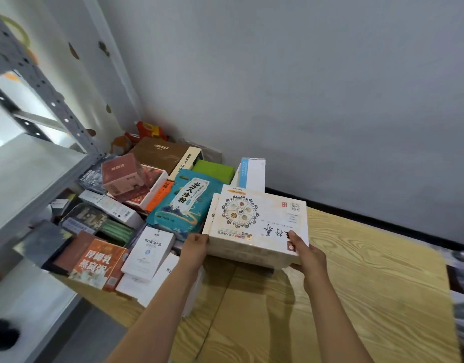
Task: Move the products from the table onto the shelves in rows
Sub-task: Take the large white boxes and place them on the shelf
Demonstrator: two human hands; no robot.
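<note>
Near the middle of the light wood-grain table, both hands hold a large flat cream cardboard box with a round mandala print. Left hand grips the box's near-left corner, fingers curled on the edge. Right hand grips the near-right corner, thumb on the top face, fingers under it. The box is level. A second similar cream box edge shows just under it on the left side; whether it is lifted or resting, cannot tell.

Left of the box, a heap of products covers the table's left part: teal pouch with white label touching the cream box's left edge, bright green flat box behind it, white and light-blue upright carton behind the cream box, pink cube box tilted on top of a red and white tray box, brown flat box at the back, orange box with white characters at the near-left, white slim box beside it.

Grey metal shelving unit with perforated uprights stands at the left, just beside the heap. Grey wall behind the table.
</note>
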